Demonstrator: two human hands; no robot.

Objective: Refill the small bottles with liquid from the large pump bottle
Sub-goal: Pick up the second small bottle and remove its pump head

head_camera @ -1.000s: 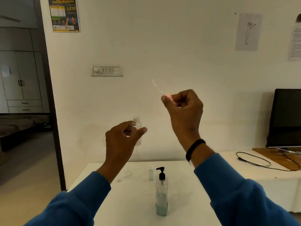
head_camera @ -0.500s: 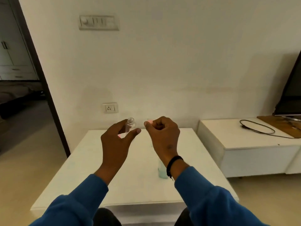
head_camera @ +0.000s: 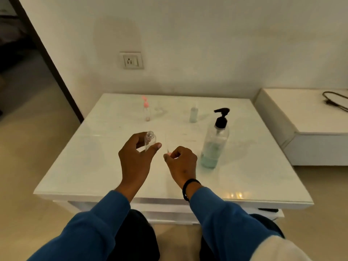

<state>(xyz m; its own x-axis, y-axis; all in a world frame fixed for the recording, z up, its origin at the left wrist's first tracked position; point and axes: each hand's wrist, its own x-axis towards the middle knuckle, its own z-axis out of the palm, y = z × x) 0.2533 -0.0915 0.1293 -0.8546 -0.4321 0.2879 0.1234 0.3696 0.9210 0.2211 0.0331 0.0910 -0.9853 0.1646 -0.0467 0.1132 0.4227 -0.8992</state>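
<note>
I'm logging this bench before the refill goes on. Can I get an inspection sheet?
Surface: white table, glossy, faint smears.
Job's things: pump bottle upright, part full; open small bottle in left hand; pink-capped bottle and capless bottle at the back.
Clutter: nothing seen.
Hands: left grips small bottle; right hand pinches pink cap with tube.
Cables: black cable on side cabinet.
Surroundings: wall socket, doorway left.

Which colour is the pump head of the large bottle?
Black, seen in the head view: pump head.
</note>
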